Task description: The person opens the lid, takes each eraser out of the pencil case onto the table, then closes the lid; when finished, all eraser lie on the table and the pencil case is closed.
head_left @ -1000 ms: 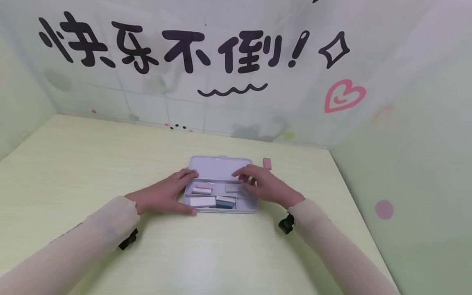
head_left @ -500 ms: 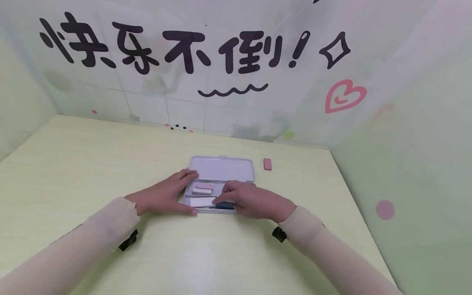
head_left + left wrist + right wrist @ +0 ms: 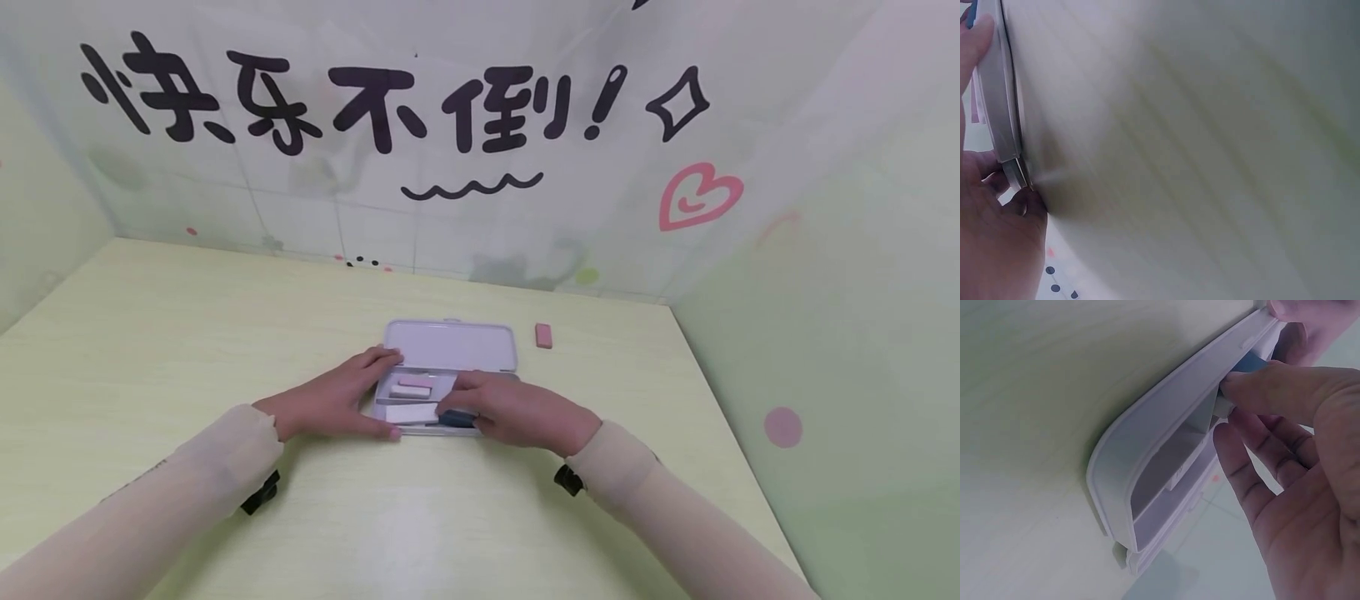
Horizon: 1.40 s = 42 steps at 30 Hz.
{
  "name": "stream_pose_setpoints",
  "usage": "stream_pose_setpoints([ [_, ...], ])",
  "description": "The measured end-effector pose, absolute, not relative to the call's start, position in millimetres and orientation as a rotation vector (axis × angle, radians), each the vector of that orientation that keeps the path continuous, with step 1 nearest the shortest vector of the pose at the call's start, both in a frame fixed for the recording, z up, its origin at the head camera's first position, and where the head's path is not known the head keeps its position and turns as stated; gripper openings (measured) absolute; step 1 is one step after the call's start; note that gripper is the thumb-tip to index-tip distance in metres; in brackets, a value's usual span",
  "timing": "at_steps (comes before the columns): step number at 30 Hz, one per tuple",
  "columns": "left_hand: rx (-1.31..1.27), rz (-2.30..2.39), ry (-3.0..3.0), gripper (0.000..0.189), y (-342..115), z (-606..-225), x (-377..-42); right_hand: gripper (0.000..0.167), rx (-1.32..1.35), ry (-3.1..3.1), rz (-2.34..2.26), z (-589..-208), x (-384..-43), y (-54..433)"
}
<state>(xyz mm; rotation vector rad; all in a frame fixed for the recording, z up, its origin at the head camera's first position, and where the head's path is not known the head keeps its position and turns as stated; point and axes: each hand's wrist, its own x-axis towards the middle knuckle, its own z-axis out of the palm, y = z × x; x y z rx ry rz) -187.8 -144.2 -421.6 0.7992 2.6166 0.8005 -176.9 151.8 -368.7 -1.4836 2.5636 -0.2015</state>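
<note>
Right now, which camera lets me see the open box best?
The head view: it shows the open box from above, with the lid and much of the inside together. The right wrist view shows it slantwise, one end close up. The left wrist view catches mostly a narrow strip of its outside.

A lilac case point(image 3: 450, 346), its blocks point(image 3: 411, 414) white, pink and dark blue, on a pale yellow, faintly streaked table point(image 3: 187, 333); sleeves point(image 3: 225, 454) are cream, the wall point(image 3: 585, 217) whitish with black lettering point(image 3: 381, 108) and a pink heart point(image 3: 701, 200).
</note>
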Motion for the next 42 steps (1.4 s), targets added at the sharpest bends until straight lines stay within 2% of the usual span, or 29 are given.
stream_pose_setpoints([
  [18,0.809,0.804,2.632,0.116,-144.2,-421.9,-187.0,0.044,-1.524,2.606,-0.168,-366.2,-174.0,156.4],
  [22,0.805,0.810,2.629,0.116,-144.2,-422.1,-187.0,0.044,-1.412,2.583,-0.337,-367.7,-176.6,160.7],
  [32,0.792,0.824,2.624,0.116,-143.3,-422.4,-185.3,0.049,-0.926,2.508,-0.984,-380.0,-193.2,186.8],
  [42,0.817,0.820,2.643,0.115,-142.9,-423.7,-185.9,0.049,-0.702,2.545,-1.272,-389.7,-210.2,214.1],
])
